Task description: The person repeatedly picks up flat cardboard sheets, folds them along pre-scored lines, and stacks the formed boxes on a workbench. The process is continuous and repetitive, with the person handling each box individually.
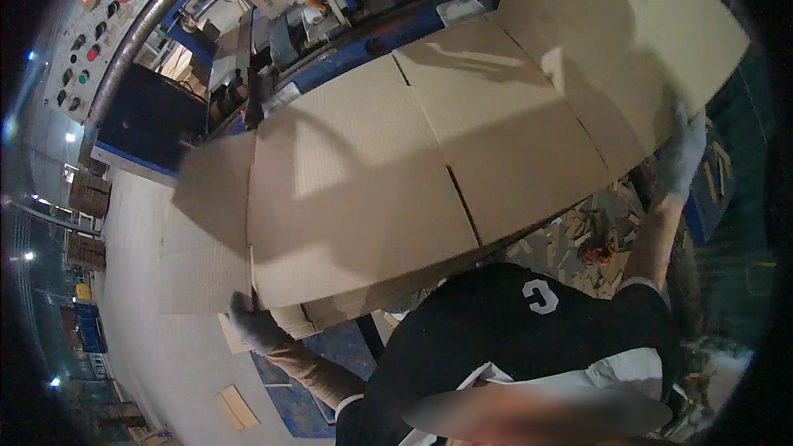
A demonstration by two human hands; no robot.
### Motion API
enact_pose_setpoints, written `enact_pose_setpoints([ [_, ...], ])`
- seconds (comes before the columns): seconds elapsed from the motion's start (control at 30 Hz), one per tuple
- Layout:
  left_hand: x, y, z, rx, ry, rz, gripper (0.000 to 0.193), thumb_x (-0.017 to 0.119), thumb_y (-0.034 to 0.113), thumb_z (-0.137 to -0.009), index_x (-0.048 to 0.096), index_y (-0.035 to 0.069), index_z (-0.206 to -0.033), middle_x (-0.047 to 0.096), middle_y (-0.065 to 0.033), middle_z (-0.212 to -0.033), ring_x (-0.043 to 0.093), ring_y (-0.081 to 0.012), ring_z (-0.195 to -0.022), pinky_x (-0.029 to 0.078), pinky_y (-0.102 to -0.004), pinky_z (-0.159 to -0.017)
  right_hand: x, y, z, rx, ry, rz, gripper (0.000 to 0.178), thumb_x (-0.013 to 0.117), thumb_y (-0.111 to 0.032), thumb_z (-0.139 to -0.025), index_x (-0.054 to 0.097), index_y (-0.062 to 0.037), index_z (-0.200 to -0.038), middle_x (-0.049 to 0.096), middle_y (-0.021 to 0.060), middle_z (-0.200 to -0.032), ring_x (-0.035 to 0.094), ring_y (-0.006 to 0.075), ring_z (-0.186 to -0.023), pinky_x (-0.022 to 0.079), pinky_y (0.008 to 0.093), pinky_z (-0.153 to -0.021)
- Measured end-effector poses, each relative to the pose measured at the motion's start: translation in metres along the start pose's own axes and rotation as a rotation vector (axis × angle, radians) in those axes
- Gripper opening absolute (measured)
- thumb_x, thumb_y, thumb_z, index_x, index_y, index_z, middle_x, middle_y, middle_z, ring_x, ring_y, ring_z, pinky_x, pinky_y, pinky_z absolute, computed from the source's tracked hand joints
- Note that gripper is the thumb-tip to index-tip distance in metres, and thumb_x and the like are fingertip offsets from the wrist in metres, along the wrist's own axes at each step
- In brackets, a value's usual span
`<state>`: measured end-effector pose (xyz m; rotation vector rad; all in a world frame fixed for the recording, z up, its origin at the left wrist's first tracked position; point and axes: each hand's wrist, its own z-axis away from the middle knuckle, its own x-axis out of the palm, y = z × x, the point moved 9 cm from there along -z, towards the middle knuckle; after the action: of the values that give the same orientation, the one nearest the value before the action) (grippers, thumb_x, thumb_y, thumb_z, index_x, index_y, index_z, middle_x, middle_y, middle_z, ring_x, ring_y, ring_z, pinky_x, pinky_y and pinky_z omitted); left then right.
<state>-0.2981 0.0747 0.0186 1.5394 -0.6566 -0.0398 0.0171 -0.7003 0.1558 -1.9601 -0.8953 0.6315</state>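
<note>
Cardboard: long axis climbs rightward.
Left hand: at its near-left corner; cannot tell if grip pinches.
Right hand: at its right end; grip equally unclear.

Upper garment: black shirt with short sleeves. Marking: one small white character on the fabric. Trim: white panel near the neckline; narrow pale cuffs end both sleeves. Hand covering: greyish gloves, on left hand and right hand.
</note>
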Motion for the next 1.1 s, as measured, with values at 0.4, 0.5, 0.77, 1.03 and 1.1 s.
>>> enact_pose_setpoints([
  [0.4,0.166,0.015,0.114,0.645,-0.853,-1.392,0.060,0.057,0.000,-0.069,0.057,0.012,-0.128,0.050,-0.0161,-0.136,0.045,-0.0380,-0.127,0.027,-0.0462,-0.112,0.148,-0.048,0.226,-1.064,-1.225,0.596,0.038,0.057,-0.020,-0.078,0.060,-0.0166,-0.116,0.053,0.0071,-0.133,0.049,0.0297,-0.122,0.043,0.0468,-0.097],
  [0.5,0.178,-0.015,0.123,0.662,-1.059,-1.474,0.059,0.056,0.003,-0.072,0.054,0.018,-0.130,0.048,-0.0117,-0.138,0.042,-0.0375,-0.129,0.024,-0.0538,-0.111,0.164,-0.039,0.238,-1.121,-1.276,0.555,0.040,0.055,-0.026,-0.081,0.058,-0.0193,-0.120,0.051,0.0067,-0.136,0.047,0.0294,-0.124,0.040,0.0488,-0.100],
  [0.77,0.194,-0.030,0.096,0.713,-1.210,-1.436,0.061,0.057,0.006,-0.074,0.051,0.018,-0.133,0.045,-0.0128,-0.142,0.040,-0.0396,-0.130,0.021,-0.0543,-0.111,0.186,0.013,0.181,-1.082,-1.179,0.540,0.043,0.054,-0.042,-0.087,0.059,-0.0153,-0.120,0.054,0.0096,-0.131,0.047,0.0337,-0.122,0.037,0.0498,-0.102],
  [1.03,0.177,-0.047,-0.062,0.063,-0.616,-1.194,0.040,0.054,0.030,-0.092,0.059,0.005,-0.123,0.065,-0.0201,-0.105,0.065,-0.0343,-0.093,0.050,-0.0433,-0.076,0.234,0.156,-0.027,-0.022,-0.791,0.667,0.039,0.048,-0.029,-0.093,0.056,-0.0061,-0.123,0.054,0.0192,-0.127,0.055,0.0365,-0.110,0.042,0.0432,-0.098],
  [1.1,0.196,-0.076,-0.101,0.274,-0.567,-1.503,0.041,0.051,0.037,-0.093,0.066,0.004,-0.110,0.067,-0.0201,-0.085,0.067,-0.0358,-0.082,0.050,-0.0449,-0.071,0.268,0.165,-0.045,-0.212,-0.806,0.833,0.039,0.047,-0.030,-0.093,0.057,-0.0059,-0.122,0.055,0.0190,-0.124,0.055,0.0366,-0.109,0.042,0.0433,-0.097],
])
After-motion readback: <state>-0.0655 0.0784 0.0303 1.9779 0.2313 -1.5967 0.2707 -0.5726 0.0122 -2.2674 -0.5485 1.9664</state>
